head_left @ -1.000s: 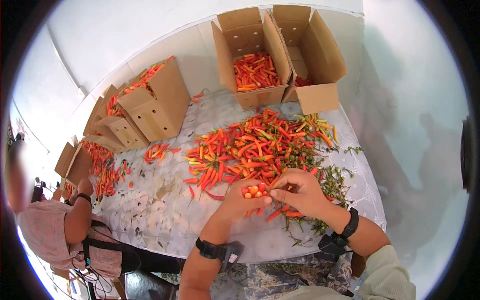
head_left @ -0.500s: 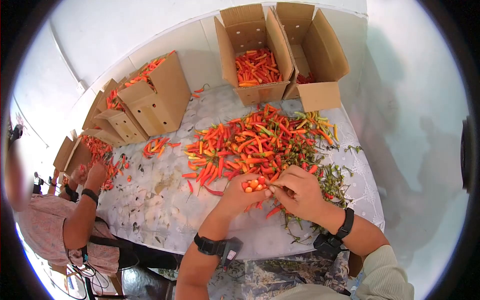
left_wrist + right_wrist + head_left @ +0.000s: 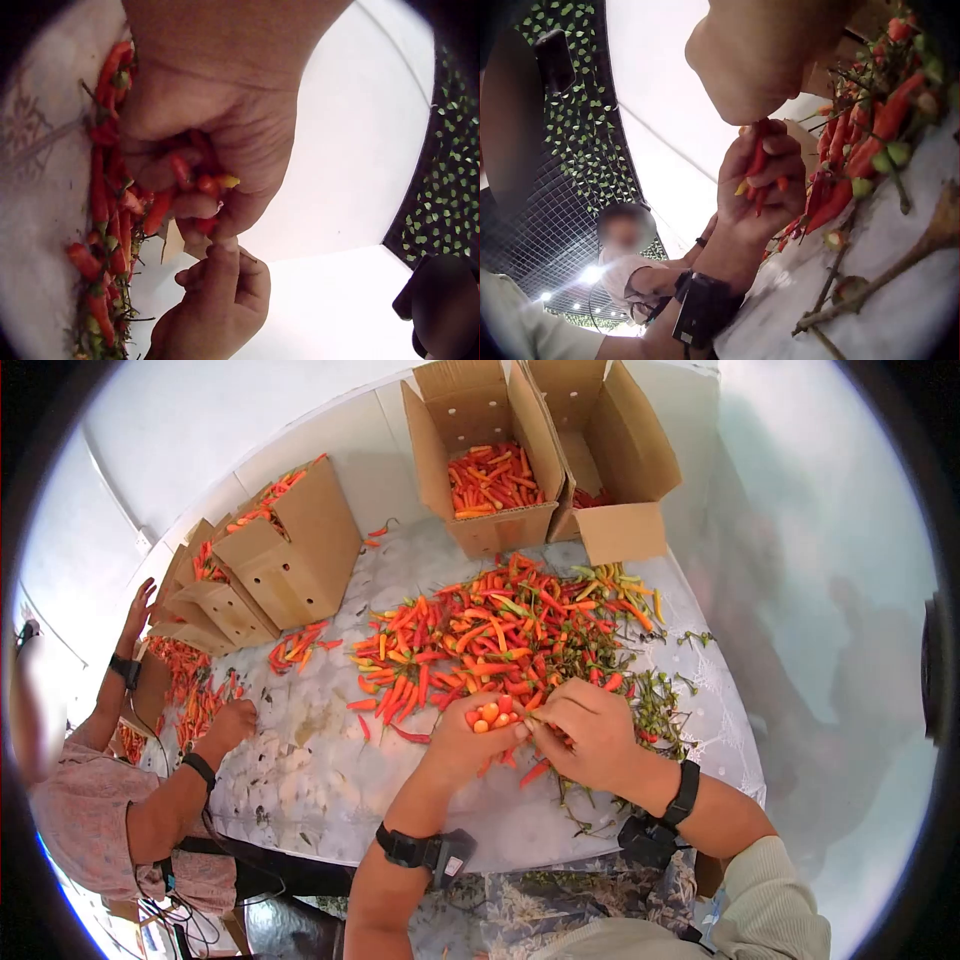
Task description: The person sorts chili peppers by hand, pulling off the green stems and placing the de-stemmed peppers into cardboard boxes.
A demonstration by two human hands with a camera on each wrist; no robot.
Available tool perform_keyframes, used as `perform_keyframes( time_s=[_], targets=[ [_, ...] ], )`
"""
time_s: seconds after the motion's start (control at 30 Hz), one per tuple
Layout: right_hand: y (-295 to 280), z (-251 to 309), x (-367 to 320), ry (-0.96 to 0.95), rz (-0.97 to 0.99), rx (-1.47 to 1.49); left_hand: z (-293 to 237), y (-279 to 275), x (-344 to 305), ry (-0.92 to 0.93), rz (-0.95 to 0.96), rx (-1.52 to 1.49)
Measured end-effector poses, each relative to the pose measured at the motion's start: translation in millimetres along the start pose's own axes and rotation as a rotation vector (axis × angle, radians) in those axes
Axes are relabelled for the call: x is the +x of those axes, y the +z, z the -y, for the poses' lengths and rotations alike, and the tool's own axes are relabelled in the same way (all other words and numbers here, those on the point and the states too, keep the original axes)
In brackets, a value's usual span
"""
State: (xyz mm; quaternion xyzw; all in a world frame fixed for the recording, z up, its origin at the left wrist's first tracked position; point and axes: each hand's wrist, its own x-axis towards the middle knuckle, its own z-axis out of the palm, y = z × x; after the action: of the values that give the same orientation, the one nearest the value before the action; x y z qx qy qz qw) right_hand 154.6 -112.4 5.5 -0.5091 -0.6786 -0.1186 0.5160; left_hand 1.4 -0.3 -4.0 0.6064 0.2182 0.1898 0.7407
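My left hand [image 3: 462, 748] grips a small bunch of chili peppers [image 3: 490, 718], red and orange with rounded ends facing up. In the left wrist view, red chilies and a yellow tip [image 3: 234, 181] poke out between its curled fingers. Right beside it, my right hand [image 3: 597, 732] has thumb and forefinger pinched together at the left fingertips, on a thin chili stem [image 3: 528, 714]. The right wrist view shows a long red chili [image 3: 757, 159] in the left hand, its upper end hidden behind the right hand. Both hands are above the near edge of the chili pile [image 3: 465, 625].
Green stems [image 3: 655, 705] lie to the right of the pile on the patterned tablecloth [image 3: 310, 790]. Two open cardboard boxes [image 3: 505, 532] with chilies stand at the back. More filled boxes [image 3: 300, 575] line the left, where another person [image 3: 90, 810] works.
My hands stay together at the bunch, with small finger movements. The view has shifted slightly. The other person has raised one hand toward the boxes and moved the other over the table.
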Motion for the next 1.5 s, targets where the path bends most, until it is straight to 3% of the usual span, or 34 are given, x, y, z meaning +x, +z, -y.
perform_keyframes(
  time_s=[0.1,0.2,0.3,0.5,0.9,1.1,1.23,1.33,1.37,1.4,1.5],
  targets=[
    [-1.2,6.0,1.8,0.279,0.023,0.188,-0.6,1.3,0.2,0.021,0.023,-0.054],
    [-0.9,-7.6,2.0,0.411,0.133,0.429,1.3,2.2,-1.1,0.090,-0.011,-0.049],
    [-11.1,-14.1,4.4,0.914,0.400,0.960,4.3,1.6,-2.1,0.098,0.029,-0.026],
    [-7.6,-17.1,1.8,0.924,0.425,1.179,3.0,-6.9,-5.0,0.004,0.095,-0.070],
    [-3.8,-24.2,-3.5,1.009,0.517,1.361,2.6,-13.7,-3.1,0.004,0.227,-0.043],
    [-11.8,-22.7,3.0,1.032,0.356,1.600,-1.1,-3.9,-5.0,0.102,0.215,-0.046],
    [-21.1,-25.2,10.7,1.104,0.115,1.104,-5.8,-4.8,-2.4,-0.006,0.196,-0.159],
    [-13.8,-42.3,8.3,0.735,-0.188,0.393,-6.3,6.4,-2.3,0.016,0.043,-0.244],
    [-15.9,-43.1,8.8,0.692,-0.252,0.286,-7.1,7.6,-1.3,0.014,-0.010,-0.247],
    [-24.3,-39.4,13.5,0.638,-0.102,0.212,-8.0,7.6,-0.3,0.015,-0.065,-0.249],
    [-44.6,-29.7,20.5,0.499,0.347,0.119,3.6,-9.6,5.8,0.097,0.042,-0.299]
  ],
)
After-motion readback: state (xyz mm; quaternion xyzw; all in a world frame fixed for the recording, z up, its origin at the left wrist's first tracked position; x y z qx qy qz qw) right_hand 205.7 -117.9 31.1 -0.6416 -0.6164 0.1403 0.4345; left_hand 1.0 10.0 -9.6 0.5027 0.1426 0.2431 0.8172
